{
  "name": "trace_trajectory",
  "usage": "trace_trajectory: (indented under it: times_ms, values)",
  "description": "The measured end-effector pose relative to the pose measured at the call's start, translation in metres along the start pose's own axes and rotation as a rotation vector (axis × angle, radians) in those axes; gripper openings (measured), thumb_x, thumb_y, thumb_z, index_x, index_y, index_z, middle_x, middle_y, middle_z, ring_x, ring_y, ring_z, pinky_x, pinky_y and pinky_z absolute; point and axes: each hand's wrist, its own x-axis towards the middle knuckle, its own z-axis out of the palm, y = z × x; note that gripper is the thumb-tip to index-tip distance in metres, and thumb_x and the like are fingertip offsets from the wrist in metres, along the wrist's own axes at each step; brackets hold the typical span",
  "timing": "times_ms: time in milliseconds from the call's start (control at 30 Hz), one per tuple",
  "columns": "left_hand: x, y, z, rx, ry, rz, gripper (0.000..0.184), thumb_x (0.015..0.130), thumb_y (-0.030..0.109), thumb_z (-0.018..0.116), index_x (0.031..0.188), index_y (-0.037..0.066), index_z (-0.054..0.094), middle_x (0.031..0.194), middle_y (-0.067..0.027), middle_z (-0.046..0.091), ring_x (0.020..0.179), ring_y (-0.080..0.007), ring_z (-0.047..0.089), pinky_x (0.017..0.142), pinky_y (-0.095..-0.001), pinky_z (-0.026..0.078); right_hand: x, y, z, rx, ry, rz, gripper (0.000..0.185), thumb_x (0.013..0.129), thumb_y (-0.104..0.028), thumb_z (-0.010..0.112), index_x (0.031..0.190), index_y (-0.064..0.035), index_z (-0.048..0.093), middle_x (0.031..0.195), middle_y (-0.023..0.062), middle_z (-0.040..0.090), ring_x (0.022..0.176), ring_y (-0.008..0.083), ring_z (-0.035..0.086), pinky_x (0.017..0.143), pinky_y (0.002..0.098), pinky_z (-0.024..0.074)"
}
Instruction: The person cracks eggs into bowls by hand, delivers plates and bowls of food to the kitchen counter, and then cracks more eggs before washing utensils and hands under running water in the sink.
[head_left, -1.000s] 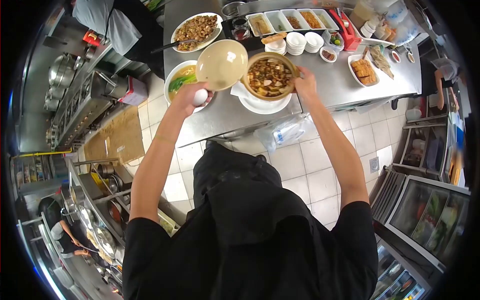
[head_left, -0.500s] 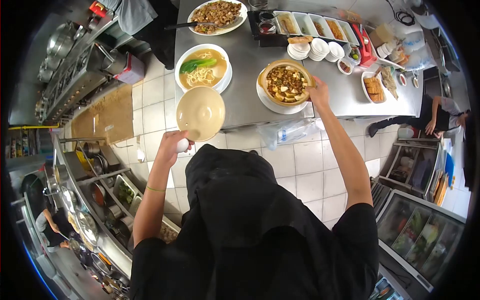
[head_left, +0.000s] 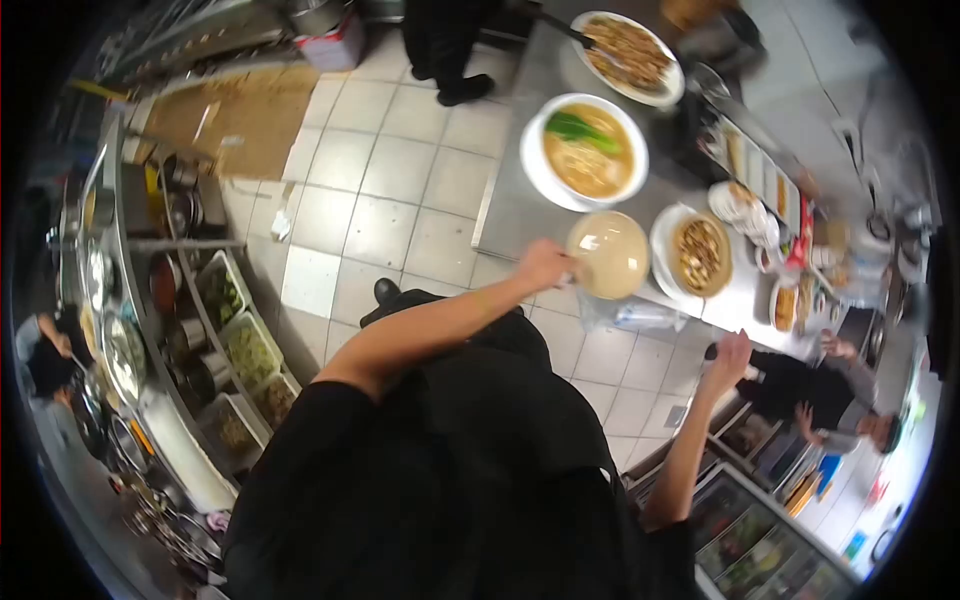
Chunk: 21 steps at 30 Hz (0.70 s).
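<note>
My left hand is closed on the near edge of a beige claypot lid, whose hollow inside faces up, just off the front of the steel counter. My right hand is raised past the counter's front edge, fingers loosely apart, with nothing visible in it. Nearest to both on the counter is a claypot of diced tofu and brown topping, set on a white plate. Behind the lid stands a white bowl of noodle soup with green leaves.
An oval dish of chopped food with a spoon is at the back. Stacked small white dishes and a condiment tray line the far side. Co-workers stand at the counter's back left and at the right. Vegetable bins are at left.
My right hand has let go of the claypot and drawn back toward me. My view has turned left, and my left hand has carried the lid across, nearer the claypot.
</note>
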Motion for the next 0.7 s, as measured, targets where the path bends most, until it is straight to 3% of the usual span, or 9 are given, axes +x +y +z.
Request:
trace_trajectory:
  times_ms: [100,133,167,200,233,333,500,567,700]
  values:
    - [0.009,-0.012,0.002,-0.002,-0.219,-0.102,0.039,0.077,0.03,0.069,0.105,0.002,0.065,0.069,-0.0074,0.066,0.052,-0.0141,0.061,0.05,-0.0271,0.05,-0.109,-0.066,0.021,-0.026,-0.106,0.245,0.03,0.092,-0.022,0.051,0.109,0.0027,0.057,0.107,0.0087,0.058,0.097,0.018,0.055,0.085,0.0315,0.0442]
    - [0.025,-0.069,0.016,-0.169,-0.358,0.285,0.042,0.077,0.03,0.069,0.109,0.003,0.061,0.068,-0.0056,0.064,0.051,-0.0147,0.06,0.048,-0.0272,0.049,-0.144,-0.106,0.036,-0.026,-0.231,0.341,0.031,0.093,-0.017,0.05,0.117,0.0028,0.054,0.111,0.0157,0.059,0.101,0.0278,0.056,0.09,0.035,0.0435]
    - [0.017,-0.089,0.008,0.005,-0.288,0.717,0.043,0.079,0.044,0.062,0.083,0.001,0.064,0.064,-0.0095,0.064,0.048,-0.0214,0.06,0.053,-0.036,0.05,-0.213,-0.06,0.067,0.115,-0.277,0.391,0.031,0.092,-0.019,0.052,0.115,0.0021,0.056,0.106,0.0134,0.061,0.091,0.023,0.059,0.08,0.0317,0.0475]
    - [-0.018,-0.059,-0.044,0.31,-0.45,0.557,0.039,0.081,0.041,0.062,0.082,0.002,0.063,0.063,-0.0103,0.063,0.047,-0.0201,0.059,0.047,-0.0348,0.048,-0.282,-0.066,0.096,0.573,-0.303,0.656,0.028,0.09,-0.02,0.056,0.107,0.0011,0.06,0.098,0.0115,0.062,0.079,0.0191,0.059,0.069,0.0305,0.0491]
    - [-0.09,-0.044,-0.15,-0.328,-0.392,-0.154,0.033,0.084,0.037,0.061,0.083,0.004,0.062,0.059,-0.0092,0.06,0.047,-0.0188,0.059,0.042,-0.0327,0.046,-0.272,-0.112,0.13,0.462,-0.54,0.74,0.027,0.089,-0.02,0.057,0.106,0.0009,0.059,0.097,0.0116,0.062,0.079,0.0189,0.059,0.068,0.0305,0.0489]
    - [-0.13,-0.096,-0.304,-0.551,-0.044,-0.2,0.022,0.081,0.026,0.065,0.081,0.005,0.058,0.063,-0.0057,0.057,0.048,-0.0174,0.058,0.041,-0.0303,0.046,-0.235,-0.164,0.189,0.291,-0.826,0.8,0.027,0.088,-0.021,0.058,0.104,0.0002,0.059,0.096,0.0119,0.062,0.077,0.0185,0.059,0.068,0.0307,0.0486]
    - [-0.281,-0.157,-0.554,-0.533,0.599,-0.111,0.035,0.067,0.001,0.065,0.1,0.008,0.056,0.098,-0.0078,0.052,0.093,-0.0164,0.056,0.074,-0.0301,0.052,-0.174,-0.279,0.333,0.207,-1.202,0.662,0.026,0.085,-0.022,0.06,0.1,-0.0009,0.057,0.093,0.0123,0.062,0.074,0.0177,0.058,0.066,0.031,0.0481]
    - [-0.344,-0.165,-0.604,0.015,0.938,0.047,0.041,0.065,-0.003,0.065,0.104,0.006,0.057,0.101,-0.0077,0.055,0.093,-0.0163,0.057,0.08,-0.0284,0.05,-0.162,-0.327,0.393,0.172,-1.387,0.572,0.026,0.084,-0.023,0.061,0.098,-0.0013,0.057,0.092,0.0125,0.062,0.072,0.0174,0.057,0.066,0.0311,0.0479]
    - [-0.412,-0.165,-0.634,-0.446,1.213,0.049,0.045,0.069,-0.008,0.066,0.111,0.003,0.055,0.099,-0.0055,0.06,0.088,-0.0141,0.061,0.073,-0.0256,0.051,-0.155,-0.468,0.505,0.062,-1.797,0.29,0.026,0.082,-0.023,0.063,0.095,-0.0022,0.056,0.09,0.0129,0.061,0.07,0.0169,0.057,0.064,0.0314,0.0475]
